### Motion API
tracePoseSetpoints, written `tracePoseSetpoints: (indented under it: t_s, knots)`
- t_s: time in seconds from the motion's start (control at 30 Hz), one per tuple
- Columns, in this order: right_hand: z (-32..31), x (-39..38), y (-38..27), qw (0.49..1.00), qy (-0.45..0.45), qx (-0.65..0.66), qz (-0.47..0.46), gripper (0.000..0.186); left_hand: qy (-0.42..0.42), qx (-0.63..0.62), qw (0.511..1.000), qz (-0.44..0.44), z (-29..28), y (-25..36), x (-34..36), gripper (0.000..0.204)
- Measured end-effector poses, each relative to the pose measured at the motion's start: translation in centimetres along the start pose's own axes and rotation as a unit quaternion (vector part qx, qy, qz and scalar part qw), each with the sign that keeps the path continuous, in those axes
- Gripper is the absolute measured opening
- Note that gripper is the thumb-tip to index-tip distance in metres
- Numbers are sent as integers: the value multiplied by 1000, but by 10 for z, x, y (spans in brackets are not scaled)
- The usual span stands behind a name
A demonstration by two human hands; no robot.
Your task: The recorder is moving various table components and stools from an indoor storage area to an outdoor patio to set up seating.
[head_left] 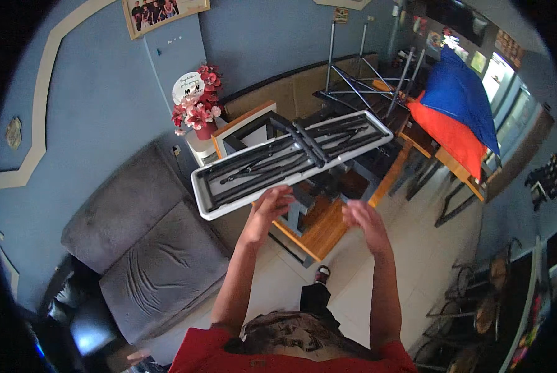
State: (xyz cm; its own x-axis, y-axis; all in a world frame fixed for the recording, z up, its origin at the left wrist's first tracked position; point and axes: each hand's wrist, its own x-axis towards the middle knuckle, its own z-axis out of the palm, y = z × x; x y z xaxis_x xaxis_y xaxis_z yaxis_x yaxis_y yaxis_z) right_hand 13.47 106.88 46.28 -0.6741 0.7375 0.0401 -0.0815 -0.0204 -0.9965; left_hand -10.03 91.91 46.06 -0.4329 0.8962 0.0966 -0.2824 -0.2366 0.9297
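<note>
A long white folding table [211, 210] lies with its underside up and its black metal legs folded into it, resting across stacked wooden, dark-framed furniture [316, 242]. My left hand [269, 208] is just below the white table's near edge, fingers loosely bent and apart; I cannot tell if the fingertips touch it. My right hand [365, 224] hangs over the wooden furniture to the right, fingers slightly curled and apart, with nothing visible in it.
A grey sofa [129, 236] stands left. Behind are flowers [197, 112] and an upturned metal-legged piece [331, 65]. At right, blue [459, 87] and orange [449, 137] cushion-like bundles lie on wooden furniture; metal chairs [471, 298] stand below. My foot [322, 273] is on tiles.
</note>
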Motion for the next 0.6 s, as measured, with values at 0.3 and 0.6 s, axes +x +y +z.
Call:
tracePoseSetpoints:
  t_s: [0.3,0.6]
  knots:
    - [-16,263,6,825,-165,-514,-168,62,218,514,820,126,-8,-51,160,39]
    - [-47,292,33,717,-385,-523,-254,90,141,695,692,135,-16,-11,223,45]
